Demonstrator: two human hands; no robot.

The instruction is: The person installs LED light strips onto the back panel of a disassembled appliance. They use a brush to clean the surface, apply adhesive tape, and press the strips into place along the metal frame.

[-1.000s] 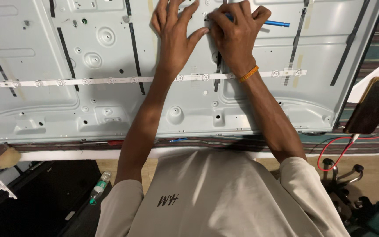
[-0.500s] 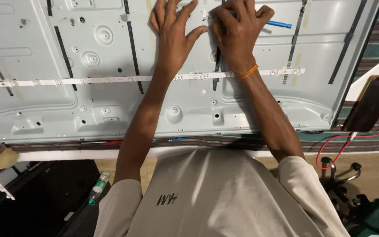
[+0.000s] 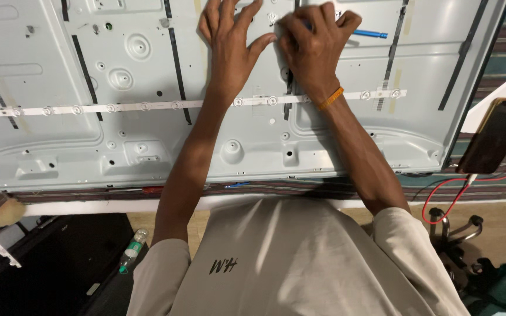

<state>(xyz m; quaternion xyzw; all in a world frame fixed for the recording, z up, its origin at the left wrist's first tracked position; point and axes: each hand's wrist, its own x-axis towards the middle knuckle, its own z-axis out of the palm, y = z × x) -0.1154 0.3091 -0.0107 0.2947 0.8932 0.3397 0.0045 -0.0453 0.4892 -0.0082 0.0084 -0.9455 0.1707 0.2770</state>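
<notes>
Left hand (image 3: 229, 50) lay open, fingers spread flat on the big pale grey metal panel (image 3: 118, 58); right hand (image 3: 311, 50) was curled closed round a blue-handled tool (image 3: 370, 34), just above the white LED strip (image 3: 124, 107).

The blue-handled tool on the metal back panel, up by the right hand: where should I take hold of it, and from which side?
Take the blue handle where it sticks out past the right hand; its other end is hidden under that hand. It lies flat and nearly level on the metal back panel, so come from above and pinch across its width. The left hand lies spread flat alongside.
</notes>
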